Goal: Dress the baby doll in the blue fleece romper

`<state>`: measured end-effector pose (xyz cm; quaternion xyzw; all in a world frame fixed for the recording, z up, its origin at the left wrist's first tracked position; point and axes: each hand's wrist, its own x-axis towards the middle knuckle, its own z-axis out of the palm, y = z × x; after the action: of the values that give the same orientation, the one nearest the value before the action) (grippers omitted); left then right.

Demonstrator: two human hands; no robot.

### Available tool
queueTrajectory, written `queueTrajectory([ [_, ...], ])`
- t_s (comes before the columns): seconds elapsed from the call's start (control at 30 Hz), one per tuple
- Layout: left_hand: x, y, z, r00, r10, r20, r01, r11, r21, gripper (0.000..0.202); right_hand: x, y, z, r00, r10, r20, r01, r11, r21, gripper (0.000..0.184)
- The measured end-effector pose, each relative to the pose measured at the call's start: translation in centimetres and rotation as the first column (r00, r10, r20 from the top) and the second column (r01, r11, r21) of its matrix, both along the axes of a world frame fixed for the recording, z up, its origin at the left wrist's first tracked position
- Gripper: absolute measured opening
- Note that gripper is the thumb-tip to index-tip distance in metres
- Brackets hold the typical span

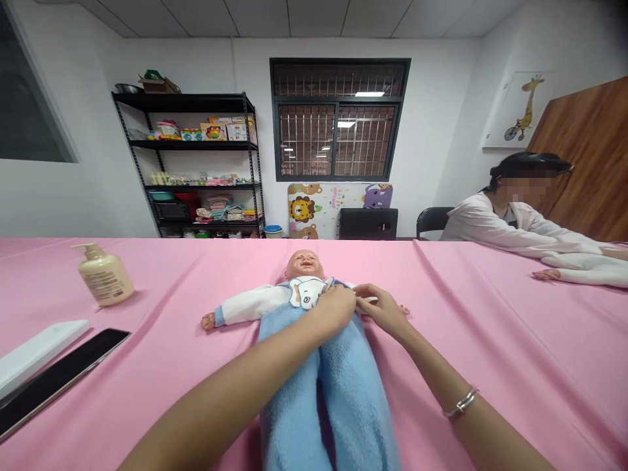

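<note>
A baby doll [305, 264] lies on its back on the pink-covered table, head away from me. It wears a romper [289, 327] with fluffy blue legs, white sleeves and an animal face on the chest. My left hand [337, 307] is closed on the cloth at the chest, on the right side of the animal face. Just beside it, my right hand [385, 313] pinches the romper near the shoulder, thumb and forefinger close together. The fingertips and the exact bit of cloth between them are partly hidden. A silver bangle [461, 401] circles my right wrist.
To the left stand a beige pump bottle [106, 278], a dark phone [63, 373] and a white flat box [42, 350]. At the right a person [510, 203] leans over the table near another doll's arm [589, 269]. Black shelves [189, 142] stand behind.
</note>
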<state>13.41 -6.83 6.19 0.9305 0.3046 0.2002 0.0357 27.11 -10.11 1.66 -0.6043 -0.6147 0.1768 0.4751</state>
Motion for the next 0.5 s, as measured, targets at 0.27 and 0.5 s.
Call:
queueTrajectory([
  [0.27, -1.8, -0.2, -0.9, 0.994, 0.092, 0.062, -0.108, 0.935, 0.338, 0.036, 4.9, 0.1, -2.1, 0.724, -0.285, 0.628, 0.442, 0.891, -0.106, 0.04],
  [0.5, -3.0, -0.8, -1.1, 0.993, 0.046, 0.111, -0.097, 0.852, 0.514, 0.031, 2.3, 0.2, 1.0, 0.844, -0.531, 0.076, 0.485, 0.815, 0.316, 0.058],
])
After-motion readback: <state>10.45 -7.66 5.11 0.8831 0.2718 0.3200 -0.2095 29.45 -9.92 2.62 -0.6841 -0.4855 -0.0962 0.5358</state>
